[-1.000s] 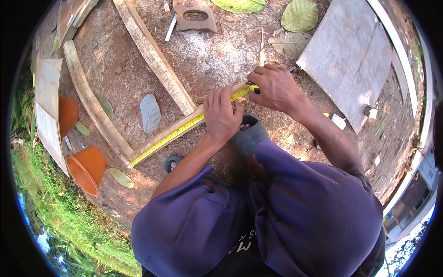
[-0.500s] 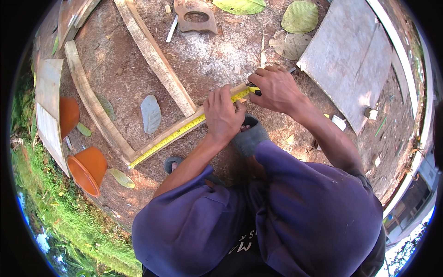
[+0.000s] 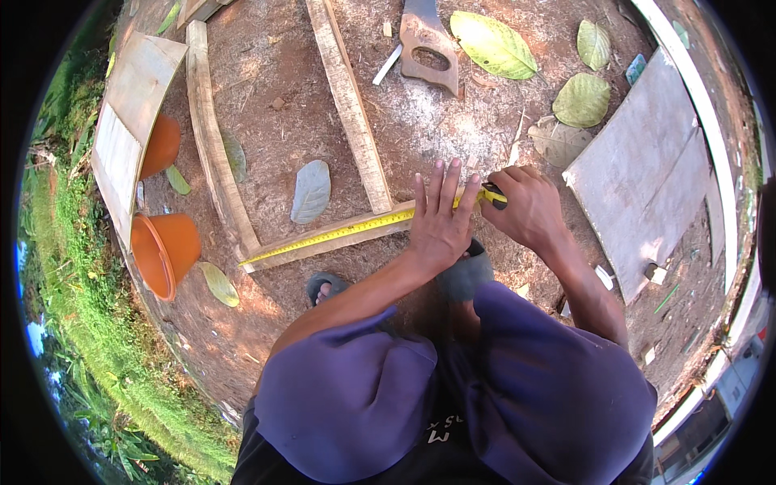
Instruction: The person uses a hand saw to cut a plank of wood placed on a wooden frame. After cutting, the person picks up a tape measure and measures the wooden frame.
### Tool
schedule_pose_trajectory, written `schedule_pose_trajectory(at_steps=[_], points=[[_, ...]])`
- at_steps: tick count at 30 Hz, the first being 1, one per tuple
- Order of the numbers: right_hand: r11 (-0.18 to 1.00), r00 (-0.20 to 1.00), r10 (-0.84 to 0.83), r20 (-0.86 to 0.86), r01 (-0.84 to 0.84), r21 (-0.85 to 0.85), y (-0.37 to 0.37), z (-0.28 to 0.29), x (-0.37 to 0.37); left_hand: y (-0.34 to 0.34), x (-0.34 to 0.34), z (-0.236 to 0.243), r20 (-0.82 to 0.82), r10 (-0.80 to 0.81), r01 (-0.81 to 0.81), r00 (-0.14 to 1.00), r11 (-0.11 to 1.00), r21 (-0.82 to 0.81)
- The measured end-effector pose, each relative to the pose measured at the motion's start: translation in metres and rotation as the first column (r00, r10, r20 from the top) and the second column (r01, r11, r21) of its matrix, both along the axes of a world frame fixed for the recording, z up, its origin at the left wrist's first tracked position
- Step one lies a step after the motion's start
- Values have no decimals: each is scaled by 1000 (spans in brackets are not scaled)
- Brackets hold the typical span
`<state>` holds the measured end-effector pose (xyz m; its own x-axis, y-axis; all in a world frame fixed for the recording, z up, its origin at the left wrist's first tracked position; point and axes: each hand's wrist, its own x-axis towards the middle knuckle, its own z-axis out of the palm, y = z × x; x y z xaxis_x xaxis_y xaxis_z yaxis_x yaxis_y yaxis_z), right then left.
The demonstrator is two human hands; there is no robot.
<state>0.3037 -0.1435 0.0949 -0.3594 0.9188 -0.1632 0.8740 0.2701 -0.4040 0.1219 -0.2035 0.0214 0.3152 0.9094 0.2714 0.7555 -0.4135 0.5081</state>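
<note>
A yellow tape measure point(image 3: 323, 237) lies stretched along a wooden rail point(image 3: 343, 245). Its free end is at the rail's left end, where a second wooden strip point(image 3: 212, 145) meets it. My right hand point(image 3: 529, 208) grips the dark case at the other end of the tape. Over the tape and rail my left hand point(image 3: 440, 217) lies flat, its fingers stretched out and slightly apart. The part of the rail under that hand is hidden. Another wooden strip point(image 3: 349, 105) joins the rail just left of my left hand.
A handsaw point(image 3: 428, 61) lies on the dirt beyond my hands, beside pale sawdust. Grey boards point(image 3: 638, 178) lie at the right. Two orange pots point(image 3: 170, 250) and a leaning panel point(image 3: 133, 137) stand at the left. Large leaves point(image 3: 493, 44) are scattered about.
My left hand has gone from curled around the rail and tape to lying flat with fingers extended. My right hand still holds the tape case. The view has shifted, moving the scene rightward.
</note>
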Motion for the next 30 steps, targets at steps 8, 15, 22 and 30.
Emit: schedule_pose_trajectory(at_steps=[8, 15, 22, 30], points=[[981, 974, -193, -115, 189, -46, 8, -6, 1, 1, 3, 4, -59, -65, 70, 996, 995, 77], [954, 959, -277, -68, 283, 99, 16, -21, 17, 6, 4, 11, 2, 22, -22, 1000, 1000, 16], [933, 959, -282, -29, 281, 225, 35, -32, 39, 26, 5, 39, -120, 143, -187, 982, 758, -625], [933, 990, -137, 36, 116, 341, 40, -48, 37, 44, -1, 48, -168, 46, -160, 985, 617, -771]])
